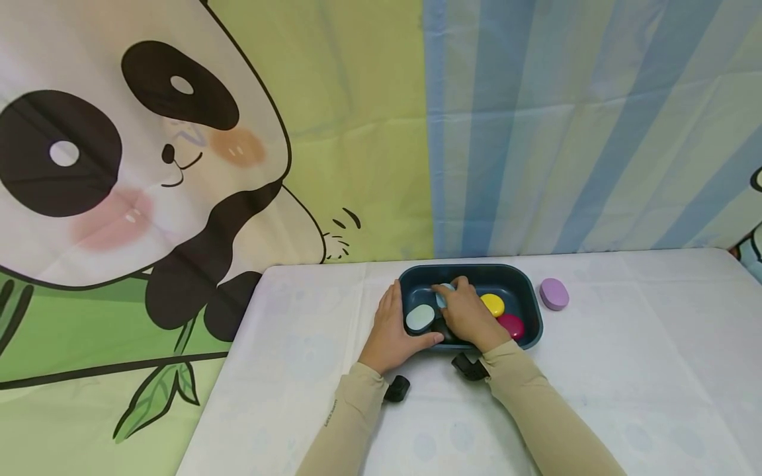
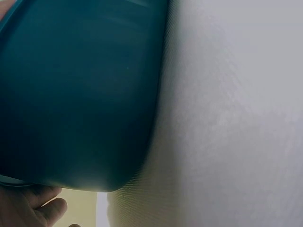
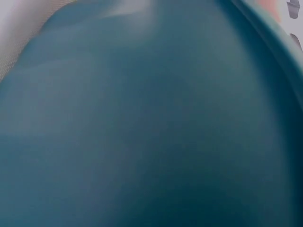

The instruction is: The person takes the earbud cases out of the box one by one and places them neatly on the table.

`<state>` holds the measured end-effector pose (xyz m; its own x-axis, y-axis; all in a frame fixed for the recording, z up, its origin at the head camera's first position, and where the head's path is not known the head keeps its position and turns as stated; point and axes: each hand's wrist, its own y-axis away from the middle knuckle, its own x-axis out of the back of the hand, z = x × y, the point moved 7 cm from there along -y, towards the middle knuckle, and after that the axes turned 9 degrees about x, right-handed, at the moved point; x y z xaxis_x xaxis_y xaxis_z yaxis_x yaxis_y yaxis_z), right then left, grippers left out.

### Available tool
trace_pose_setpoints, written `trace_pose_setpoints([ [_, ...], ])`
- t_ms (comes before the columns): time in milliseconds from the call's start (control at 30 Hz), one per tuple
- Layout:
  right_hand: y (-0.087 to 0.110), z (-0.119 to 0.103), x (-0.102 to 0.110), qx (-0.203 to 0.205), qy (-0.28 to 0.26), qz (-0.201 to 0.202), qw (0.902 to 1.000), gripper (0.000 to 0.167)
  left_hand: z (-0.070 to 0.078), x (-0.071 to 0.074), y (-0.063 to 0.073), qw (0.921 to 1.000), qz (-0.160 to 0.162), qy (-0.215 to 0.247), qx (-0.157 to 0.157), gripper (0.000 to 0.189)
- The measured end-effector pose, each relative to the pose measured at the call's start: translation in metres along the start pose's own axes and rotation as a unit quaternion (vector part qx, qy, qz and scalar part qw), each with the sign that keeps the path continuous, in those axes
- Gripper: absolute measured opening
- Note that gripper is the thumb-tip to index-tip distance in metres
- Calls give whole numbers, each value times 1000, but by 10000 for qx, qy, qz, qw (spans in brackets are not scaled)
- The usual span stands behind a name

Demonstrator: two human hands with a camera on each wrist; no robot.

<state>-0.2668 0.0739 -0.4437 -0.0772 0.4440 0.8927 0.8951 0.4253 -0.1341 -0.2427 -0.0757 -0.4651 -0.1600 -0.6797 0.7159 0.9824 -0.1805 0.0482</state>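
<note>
A dark blue rectangular tray (image 1: 526,277) with rounded corners holds several smooth rounded discs. My left hand (image 1: 394,334) rests against its left end, fingers fairly straight, with the thumb lying along the front rim. Inside the tray, my right hand (image 1: 473,317) pinches a light blue disc (image 1: 441,297), partly hidden by the fingers. Left of it lies a pale mint disc (image 1: 420,318). A yellow disc (image 1: 493,305) and a magenta disc (image 1: 510,326) are on the right side. Something black (image 1: 443,328) shows under the right hand. The tray wall fills much of both wrist views.
Outside the tray, a purple disc (image 1: 554,294) lies on the white tablecloth (image 1: 643,370), near the tray's right end. Behind the table hangs a printed curtain (image 1: 357,132) with a panda. Black wrist mounts (image 1: 397,389) sit under both forearms.
</note>
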Motion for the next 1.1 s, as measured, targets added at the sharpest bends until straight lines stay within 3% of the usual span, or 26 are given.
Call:
trace_pose_setpoints([
  [333,3,5,8,-337,-219,135,9991,47,0,-1,1,10000,-23,4,27,128],
  [1100,14,6,33,-168,-441,692,9965,52,-1,-1,-1,10000,34,-5,23,128],
])
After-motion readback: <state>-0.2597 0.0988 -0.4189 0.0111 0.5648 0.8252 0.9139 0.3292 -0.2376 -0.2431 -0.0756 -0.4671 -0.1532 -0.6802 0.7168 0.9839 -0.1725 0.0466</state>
